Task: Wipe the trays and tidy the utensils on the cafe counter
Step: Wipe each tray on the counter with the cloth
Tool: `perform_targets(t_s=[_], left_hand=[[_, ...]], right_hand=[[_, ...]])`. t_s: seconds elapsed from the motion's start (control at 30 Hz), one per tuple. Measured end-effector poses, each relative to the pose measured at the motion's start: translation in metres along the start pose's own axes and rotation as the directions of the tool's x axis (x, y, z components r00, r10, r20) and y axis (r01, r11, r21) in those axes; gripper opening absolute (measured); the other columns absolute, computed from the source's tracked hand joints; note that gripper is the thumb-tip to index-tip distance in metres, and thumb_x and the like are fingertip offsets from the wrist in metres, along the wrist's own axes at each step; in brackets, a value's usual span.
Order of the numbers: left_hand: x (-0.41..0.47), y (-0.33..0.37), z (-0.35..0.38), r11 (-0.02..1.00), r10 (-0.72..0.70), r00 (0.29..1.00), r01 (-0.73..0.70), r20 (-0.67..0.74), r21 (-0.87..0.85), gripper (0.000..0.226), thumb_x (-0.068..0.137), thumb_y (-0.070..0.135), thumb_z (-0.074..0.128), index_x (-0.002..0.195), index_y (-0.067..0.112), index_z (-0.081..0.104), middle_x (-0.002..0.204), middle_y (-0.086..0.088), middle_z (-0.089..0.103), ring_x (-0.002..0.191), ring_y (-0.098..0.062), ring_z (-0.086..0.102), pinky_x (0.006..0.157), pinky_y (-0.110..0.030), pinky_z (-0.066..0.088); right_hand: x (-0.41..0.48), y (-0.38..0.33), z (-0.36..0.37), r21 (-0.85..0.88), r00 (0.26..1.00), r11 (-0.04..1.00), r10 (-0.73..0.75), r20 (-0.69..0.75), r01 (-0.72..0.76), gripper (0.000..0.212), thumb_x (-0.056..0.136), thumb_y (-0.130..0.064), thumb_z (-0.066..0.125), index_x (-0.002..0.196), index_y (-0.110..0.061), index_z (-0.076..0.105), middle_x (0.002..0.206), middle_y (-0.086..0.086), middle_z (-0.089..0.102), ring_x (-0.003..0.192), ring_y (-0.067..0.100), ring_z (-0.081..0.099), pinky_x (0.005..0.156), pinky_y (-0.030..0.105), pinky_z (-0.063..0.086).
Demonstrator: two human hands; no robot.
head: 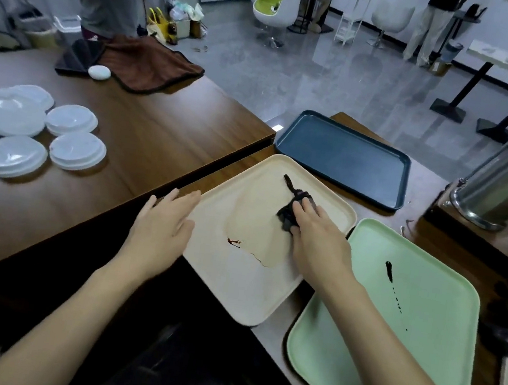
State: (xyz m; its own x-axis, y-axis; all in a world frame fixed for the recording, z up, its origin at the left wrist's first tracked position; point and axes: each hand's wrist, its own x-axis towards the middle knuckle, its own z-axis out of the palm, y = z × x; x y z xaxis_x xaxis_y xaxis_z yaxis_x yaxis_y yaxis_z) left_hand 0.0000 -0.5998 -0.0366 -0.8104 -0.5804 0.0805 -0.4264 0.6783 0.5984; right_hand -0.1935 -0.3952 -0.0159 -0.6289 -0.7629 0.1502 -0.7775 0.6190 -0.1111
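On the wooden table (154,144) the beige tray (231,288) is mid-wipe. The right hand (317,244) presses a bunched dark cloth (292,204) onto its far half with fingers laid fairly flat, and the left hand (162,224) sits wide-fingered at its left rim. I judge the wipe should sweep toward the red-brown drip (233,242) near the tray's middle while the left hand steadies the rim. The green tray (388,344) just beside it carries a dark streak (389,272) trailing into dots, the blue tray (343,159) beyond shows no spill, and the steel canister (503,190) is too dark inside to read.
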Motion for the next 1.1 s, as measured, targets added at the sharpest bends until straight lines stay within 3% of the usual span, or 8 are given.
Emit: perform_targets(t_s=[0.1,0.3,0.43,0.57,0.77,0.9,0.97,1.1], left_hand=[[-0.011,0.004,0.012,0.989,-0.068,0.995,0.059,-0.071,-0.133,0.052,0.106,0.007,0.036,0.156,0.02,0.04,0.162,0.011,0.035,0.155,-0.01,0.013,0.119,-0.024,0.011],[-0.007,0.004,0.016,0.994,-0.079,0.991,0.07,-0.105,-0.09,0.055,0.104,0.004,0.033,0.155,0.023,0.041,0.161,0.008,0.038,0.155,-0.013,0.015,0.125,-0.05,0.017],[-0.007,0.004,0.015,0.993,-0.063,0.992,0.052,-0.108,-0.102,0.056,0.103,0.003,0.033,0.155,0.023,0.042,0.16,0.007,0.039,0.155,-0.013,0.017,0.124,-0.052,0.02],[-0.007,0.0,0.008,0.995,-0.037,0.998,0.033,-0.041,-0.091,0.052,0.107,0.008,0.033,0.156,0.025,0.038,0.16,0.014,0.037,0.152,-0.002,0.012,0.126,-0.051,0.012],[-0.008,-0.01,-0.001,1.0,0.007,0.991,-0.007,0.134,0.001,0.069,0.103,0.045,0.047,0.163,0.029,0.017,0.167,0.018,0.017,0.149,0.007,-0.005,0.127,-0.048,0.005],[-0.005,-0.013,-0.001,1.0,0.025,0.99,-0.025,0.136,0.003,0.078,0.093,0.056,0.037,0.163,0.027,0.016,0.168,0.015,0.016,0.155,-0.004,-0.003,0.125,-0.054,0.015],[-0.004,-0.011,0.0,1.0,0.022,0.992,-0.02,0.126,-0.021,0.078,0.092,0.054,0.034,0.162,0.026,0.018,0.167,0.014,0.018,0.155,-0.004,-0.002,0.124,-0.052,0.018],[-0.004,-0.013,0.002,0.996,0.018,0.993,-0.008,0.115,-0.088,0.071,0.094,0.046,0.037,0.161,0.028,0.021,0.163,0.021,0.021,0.153,0.001,-0.002,0.125,-0.049,0.019]], right_hand=[[-0.011,-0.01,0.007,-0.025,0.997,0.997,-0.075,-0.01,0.074,0.042,0.096,-0.014,0.048,0.139,-0.015,0.045,0.144,-0.002,0.044,0.124,0.024,0.047,0.089,0.037,0.049],[-0.066,-0.063,0.017,0.08,0.953,0.95,-0.302,0.002,0.301,0.06,0.09,-0.017,0.054,0.148,-0.013,0.041,0.157,0.001,0.039,0.146,0.025,0.034,0.11,0.037,0.044],[-0.063,-0.067,0.016,0.12,0.928,0.92,-0.372,-0.027,0.372,0.055,0.085,-0.017,0.068,0.139,-0.014,0.055,0.148,0.001,0.052,0.134,0.024,0.049,0.099,0.035,0.052],[-0.034,-0.053,0.011,0.136,0.923,0.913,-0.385,-0.028,0.385,0.043,0.093,-0.015,0.06,0.136,-0.015,0.054,0.146,-0.002,0.051,0.128,0.024,0.05,0.095,0.038,0.053],[0.004,-0.03,0.002,0.196,0.992,0.975,-0.117,0.048,0.105,0.047,0.103,-0.024,0.045,0.149,-0.03,0.039,0.154,-0.012,0.037,0.134,0.017,0.042,0.091,0.034,0.048],[-0.021,-0.058,0.014,-0.02,0.955,0.957,-0.29,-0.068,0.289,0.046,0.093,-0.021,0.058,0.138,-0.017,0.05,0.144,-0.001,0.049,0.127,0.022,0.052,0.082,0.035,0.055],[-0.039,-0.069,0.021,-0.002,0.91,0.918,-0.395,-0.125,0.397,0.052,0.084,-0.02,0.069,0.134,-0.013,0.058,0.141,0.002,0.058,0.124,0.025,0.058,0.087,0.034,0.057],[-0.033,-0.077,0.028,0.044,0.877,0.887,-0.445,-0.182,0.46,0.041,0.093,-0.025,0.052,0.132,-0.016,0.061,0.139,-0.002,0.059,0.122,0.024,0.058,0.093,0.034,0.055]])
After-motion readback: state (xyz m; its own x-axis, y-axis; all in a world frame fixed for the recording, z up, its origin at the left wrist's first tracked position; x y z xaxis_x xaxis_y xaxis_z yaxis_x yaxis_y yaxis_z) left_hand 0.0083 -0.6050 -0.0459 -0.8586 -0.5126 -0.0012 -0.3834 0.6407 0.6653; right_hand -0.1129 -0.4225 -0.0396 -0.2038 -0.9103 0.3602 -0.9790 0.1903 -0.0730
